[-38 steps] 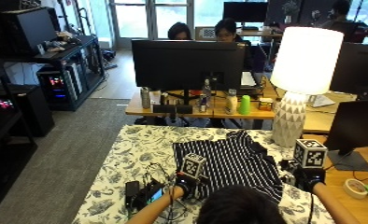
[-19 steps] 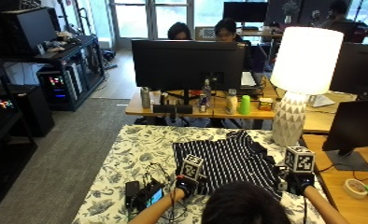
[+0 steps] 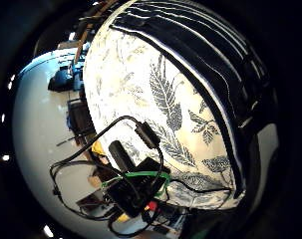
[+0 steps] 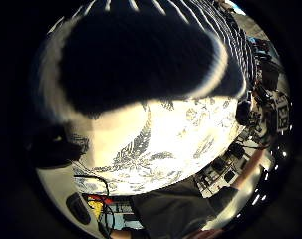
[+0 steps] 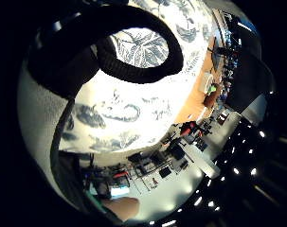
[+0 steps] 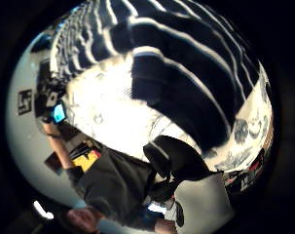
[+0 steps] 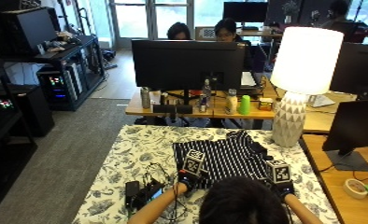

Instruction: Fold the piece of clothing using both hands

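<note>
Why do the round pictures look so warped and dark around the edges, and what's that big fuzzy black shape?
Palm views: a very wide lens bends the tablecloth into a dome ringed with black. Left thumb side view: the fuzzy black mass sits too close to focus; I can't tell what it is. Right thumb side view: the tablecloth glares white beside the striped shirt. Outside view: evenly lit, lamp bright.
</note>
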`<action>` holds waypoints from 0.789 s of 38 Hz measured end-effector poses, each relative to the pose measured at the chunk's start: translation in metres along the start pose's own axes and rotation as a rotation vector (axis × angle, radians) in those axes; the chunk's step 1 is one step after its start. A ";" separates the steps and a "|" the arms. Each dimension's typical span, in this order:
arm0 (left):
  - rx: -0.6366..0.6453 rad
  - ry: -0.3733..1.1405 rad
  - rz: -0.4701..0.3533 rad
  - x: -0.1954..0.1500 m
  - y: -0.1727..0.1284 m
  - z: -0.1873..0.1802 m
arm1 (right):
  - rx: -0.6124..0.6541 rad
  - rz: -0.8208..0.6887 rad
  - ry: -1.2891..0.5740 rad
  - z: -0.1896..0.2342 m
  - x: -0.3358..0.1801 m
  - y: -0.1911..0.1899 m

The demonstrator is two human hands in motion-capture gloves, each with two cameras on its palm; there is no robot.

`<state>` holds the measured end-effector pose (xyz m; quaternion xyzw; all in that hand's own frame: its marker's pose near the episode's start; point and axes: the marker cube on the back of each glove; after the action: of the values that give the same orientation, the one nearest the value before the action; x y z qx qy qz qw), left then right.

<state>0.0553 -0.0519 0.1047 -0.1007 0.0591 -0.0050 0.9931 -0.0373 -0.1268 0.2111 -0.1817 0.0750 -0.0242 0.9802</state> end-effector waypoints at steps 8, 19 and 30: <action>0.008 -0.010 0.000 -0.003 -0.003 -0.004 | 0.260 -0.210 -0.069 -0.001 -0.009 -0.026; -0.075 -0.111 0.004 0.002 0.016 -0.013 | 0.402 -0.048 0.023 0.000 0.022 -0.065; -0.032 -0.266 0.083 -0.028 0.004 -0.002 | 0.246 -0.171 0.050 -0.047 -0.008 0.062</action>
<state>0.0273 -0.0475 0.1054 -0.1140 -0.0689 0.0502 0.9898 -0.0518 -0.0854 0.1465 -0.0653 0.0800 -0.1211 0.9873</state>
